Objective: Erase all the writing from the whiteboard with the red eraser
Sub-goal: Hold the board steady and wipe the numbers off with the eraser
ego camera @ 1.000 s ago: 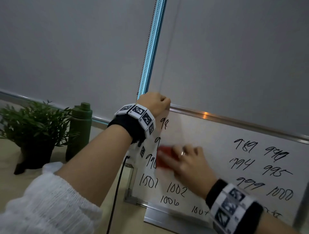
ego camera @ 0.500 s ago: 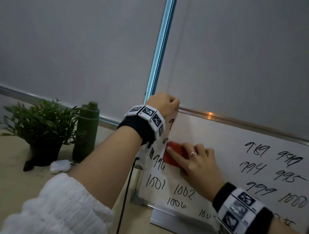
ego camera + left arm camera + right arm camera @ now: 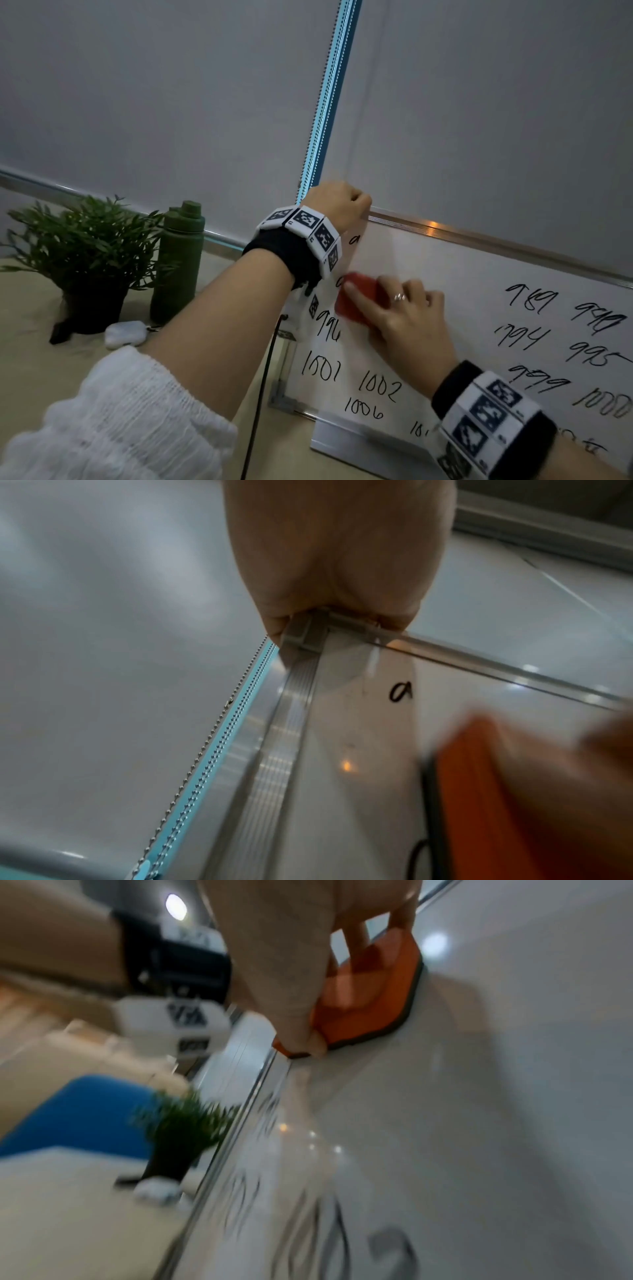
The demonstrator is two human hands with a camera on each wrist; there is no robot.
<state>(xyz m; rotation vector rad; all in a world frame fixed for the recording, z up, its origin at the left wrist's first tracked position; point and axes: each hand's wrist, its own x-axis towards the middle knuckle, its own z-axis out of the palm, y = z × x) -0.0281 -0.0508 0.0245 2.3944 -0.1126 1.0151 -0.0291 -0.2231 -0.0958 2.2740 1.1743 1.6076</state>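
The whiteboard (image 3: 455, 274) leans against the window blind, with black handwritten numbers along its left side, bottom and right half. My left hand (image 3: 337, 202) grips the board's top left corner (image 3: 310, 631). My right hand (image 3: 400, 315) holds the red eraser (image 3: 358, 301) and presses it flat on the board's left part, close to the left frame (image 3: 270, 1066). In the right wrist view the thumb pinches the eraser (image 3: 369, 993) at its lower end. A lone digit (image 3: 399, 692) stands above the eraser (image 3: 486, 791) in the left wrist view.
On the beige table left of the board stand a potted plant (image 3: 85, 253) and a green bottle (image 3: 178, 260), with a small white case (image 3: 125, 334) in front. A black cable (image 3: 260, 394) hangs from my left wrist. The marker tray (image 3: 363, 442) juts from the board's bottom.
The eraser has slid up and left over the board's left part, and digits there have gone. The left hand has stayed on the corner. The head view has shifted slightly left.
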